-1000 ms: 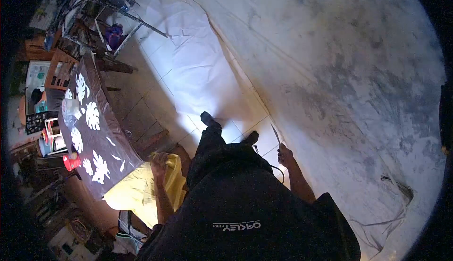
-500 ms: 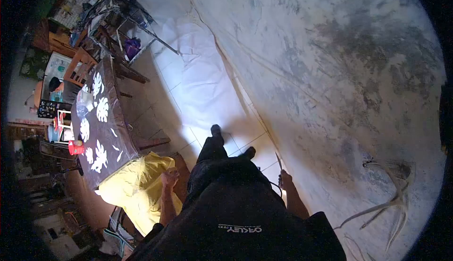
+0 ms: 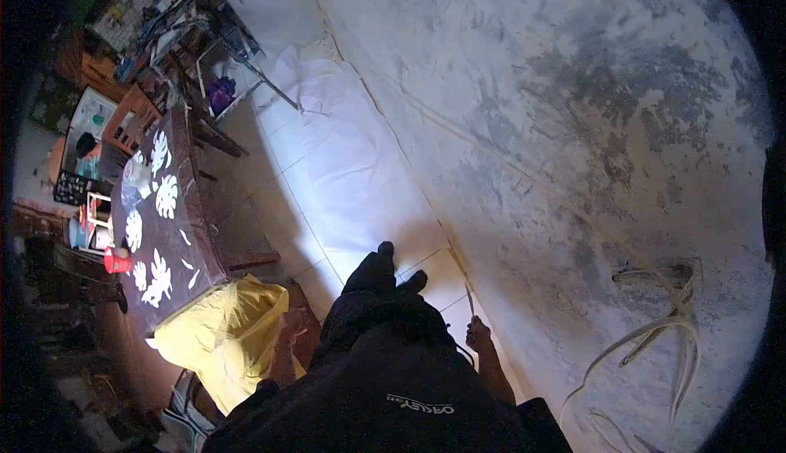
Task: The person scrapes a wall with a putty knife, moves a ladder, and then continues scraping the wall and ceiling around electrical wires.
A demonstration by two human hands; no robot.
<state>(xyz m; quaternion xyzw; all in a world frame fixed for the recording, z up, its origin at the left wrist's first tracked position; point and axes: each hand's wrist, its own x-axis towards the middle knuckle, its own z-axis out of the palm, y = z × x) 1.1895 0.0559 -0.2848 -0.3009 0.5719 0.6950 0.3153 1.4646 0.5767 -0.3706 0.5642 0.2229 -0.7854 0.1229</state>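
My right hand (image 3: 479,335) is low beside the patchy wall (image 3: 524,232), its fingers wrapped around a thin, narrow tool (image 3: 470,299) that points along the foot of the wall; its exact kind is too small to make out. A dark curved cord (image 3: 467,355) shows between that hand and my body. On the other side, my left hand (image 3: 288,334) hangs beside the yellow cloth (image 3: 221,330), dim and blurred, with its fingers hard to see. My feet, in dark footwear (image 3: 385,250), stand on the tiles at the near end of a white sheet (image 3: 344,158).
Loose pale cables (image 3: 679,322) come out of a wall recess at right. To the left stands a table (image 3: 184,240) with a leaf-patterned cloth, a red container (image 3: 117,260) and a plastic bag (image 3: 135,183). Chairs (image 3: 131,117) and a metal frame (image 3: 270,84) stand farther off.
The view has shifted slightly, with the table moving left in it. My left hand has dropped lower and closer to my body. My right hand still grips the thin tool by the wall.
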